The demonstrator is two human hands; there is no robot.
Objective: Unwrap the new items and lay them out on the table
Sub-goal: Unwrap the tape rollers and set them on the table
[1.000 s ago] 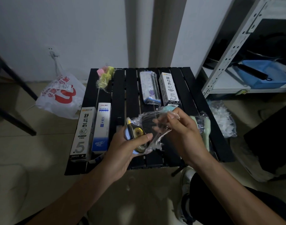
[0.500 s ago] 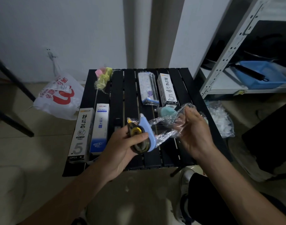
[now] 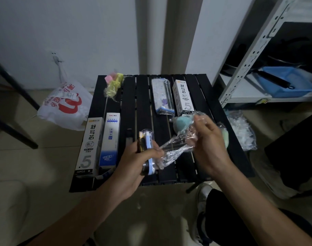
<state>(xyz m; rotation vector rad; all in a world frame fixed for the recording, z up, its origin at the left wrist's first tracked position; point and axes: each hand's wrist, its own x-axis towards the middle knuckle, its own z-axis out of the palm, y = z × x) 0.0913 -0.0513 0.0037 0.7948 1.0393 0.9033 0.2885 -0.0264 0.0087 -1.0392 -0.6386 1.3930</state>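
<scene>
The correction tape [image 3: 146,147], blue with a yellow and black side, sits upright in the left hand [image 3: 134,167], fingers and thumb curled tight round its lower half, above the near edge of the black slatted table [image 3: 144,103]. The right hand [image 3: 206,148] pinches a crumpled clear wrapper [image 3: 171,152], which stretches from that pinch across to the tape beside the left thumb. Whether the wrapper is fully off the tape I cannot tell.

Just left of the gripping hand lie a blue box [image 3: 110,139] and a white box marked .5 [image 3: 88,146], side by side. Beyond the right hand's fingers is a teal wrapped item [image 3: 180,122], and farther on a second white box [image 3: 184,97] beside a patterned packet [image 3: 162,96]. A pale green item [image 3: 224,138] peeks out just right of the right hand. Far from both hands, at the table's back left corner, lies a pink and yellow packet [image 3: 113,84]. On the floor left of the table slumps a white and red plastic bag [image 3: 64,105].
</scene>
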